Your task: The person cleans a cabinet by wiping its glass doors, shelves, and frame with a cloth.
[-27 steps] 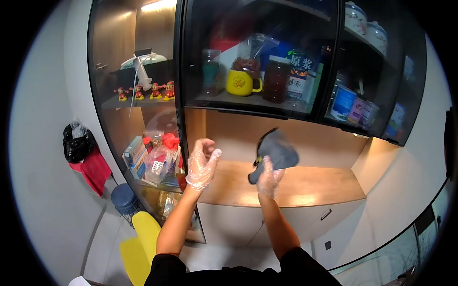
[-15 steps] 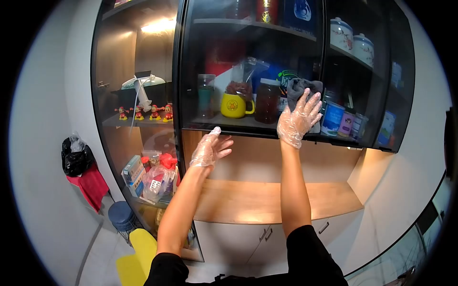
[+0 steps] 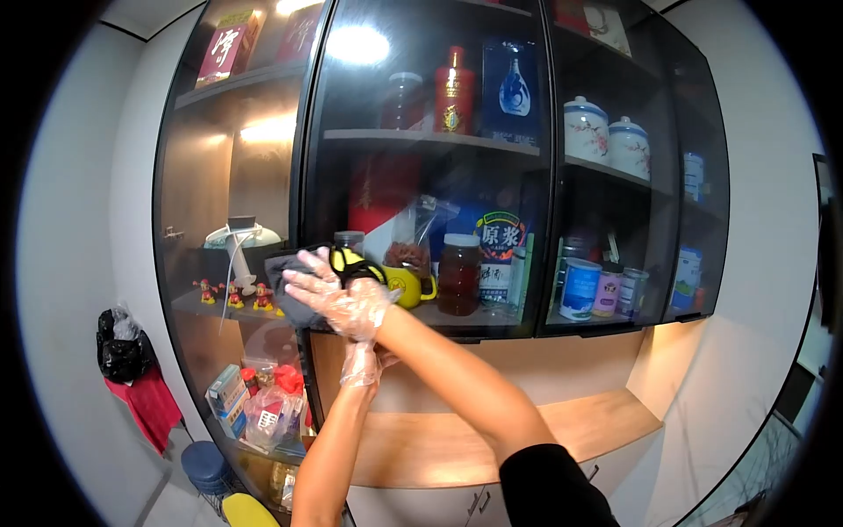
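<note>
My right hand point(image 3: 338, 300), in a clear plastic glove, lies with spread fingers on a dark grey cloth point(image 3: 294, 285) against the glass door at its lower left corner. A yellow-and-black piece point(image 3: 353, 263) shows beside that hand; I cannot tell whether it belongs to the cloth. Below, my left hand point(image 3: 360, 362), also gloved, is at the door's lower edge, its fingers mostly hidden behind the right hand. Behind the glass are a yellow mug point(image 3: 404, 285), partly covered by my right hand, and a jar of dark contents point(image 3: 459, 277).
Shelves behind glass hold a red bottle point(image 3: 453, 92), white lidded jars point(image 3: 586, 130) and a blue can point(image 3: 580, 290). Small red figures point(image 3: 235, 294) stand at left. A wooden counter point(image 3: 421, 448) lies below, with a blue stool point(image 3: 206, 465) at lower left.
My right hand has swept the cloth left and down across the glass, from the door's right side to its lower left corner, crossing over my left hand. The view has tilted up.
</note>
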`<control>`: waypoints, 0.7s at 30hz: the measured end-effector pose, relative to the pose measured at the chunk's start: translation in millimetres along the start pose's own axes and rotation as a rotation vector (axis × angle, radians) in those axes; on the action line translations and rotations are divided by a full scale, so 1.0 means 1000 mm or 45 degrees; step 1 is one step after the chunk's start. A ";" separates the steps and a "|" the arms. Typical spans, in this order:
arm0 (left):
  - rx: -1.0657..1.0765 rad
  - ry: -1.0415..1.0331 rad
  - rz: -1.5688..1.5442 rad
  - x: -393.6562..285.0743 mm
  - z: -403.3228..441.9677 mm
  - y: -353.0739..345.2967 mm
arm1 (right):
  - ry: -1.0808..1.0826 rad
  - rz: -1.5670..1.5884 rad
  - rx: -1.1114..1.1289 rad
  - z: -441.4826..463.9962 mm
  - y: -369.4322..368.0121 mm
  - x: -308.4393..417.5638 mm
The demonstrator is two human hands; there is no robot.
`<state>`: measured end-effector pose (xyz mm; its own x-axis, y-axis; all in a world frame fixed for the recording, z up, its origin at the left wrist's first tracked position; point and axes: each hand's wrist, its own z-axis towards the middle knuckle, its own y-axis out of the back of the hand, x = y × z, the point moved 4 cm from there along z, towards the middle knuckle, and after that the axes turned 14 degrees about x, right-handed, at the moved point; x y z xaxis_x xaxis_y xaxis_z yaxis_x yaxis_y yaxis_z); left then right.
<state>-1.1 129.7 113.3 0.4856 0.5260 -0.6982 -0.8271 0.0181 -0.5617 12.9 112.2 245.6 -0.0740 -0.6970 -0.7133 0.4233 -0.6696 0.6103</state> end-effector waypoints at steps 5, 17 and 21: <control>0.139 0.174 -0.005 -0.002 0.001 0.011 | -0.440 -0.323 -0.193 -0.093 0.118 -0.097; 0.129 0.296 -0.121 0.005 0.000 0.004 | -1.421 -0.103 -1.034 -0.069 0.198 -0.179; 0.085 0.301 -0.078 0.003 0.004 0.010 | -0.429 -0.372 -0.373 0.055 0.105 -0.092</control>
<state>-9.2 134.7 107.4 0.5814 0.3087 -0.7528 -0.8073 0.1040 -0.5809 14.8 91.9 394.1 -0.4920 -0.5683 -0.6595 0.5725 -0.7819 0.2466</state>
